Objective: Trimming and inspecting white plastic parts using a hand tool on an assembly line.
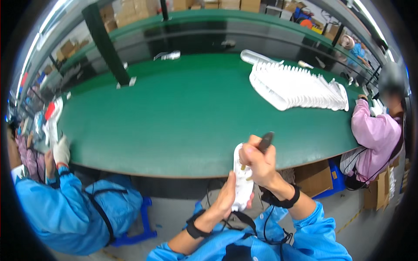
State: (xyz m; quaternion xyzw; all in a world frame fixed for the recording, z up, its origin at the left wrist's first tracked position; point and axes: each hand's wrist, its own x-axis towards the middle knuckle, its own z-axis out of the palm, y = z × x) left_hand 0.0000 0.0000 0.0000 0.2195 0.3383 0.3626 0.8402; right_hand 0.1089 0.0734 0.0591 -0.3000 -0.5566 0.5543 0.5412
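Observation:
Just past the table's near edge, my left hand (224, 195) is wrapped round a long white plastic shell (244, 198) with rounded ends, tilted upward. Its far end reaches over the green tabletop. My right hand (261, 164) is closed in a fist round a tool with a dark handle (266, 142), whose butt sticks up above the fingers. This fist is over the upper part of the shell. The working end of the tool is mostly hidden, so I cannot make out its kind. Black bands circle both my wrists.
A long row of nested white plastic shells (300, 87) stands on the green table (174, 117) at the back right. Small white parts (170, 55) lie along the far edge. A dark post (104, 43) rises at left. Co-workers sit at left in blue (74, 213) and at right in pink (375, 135).

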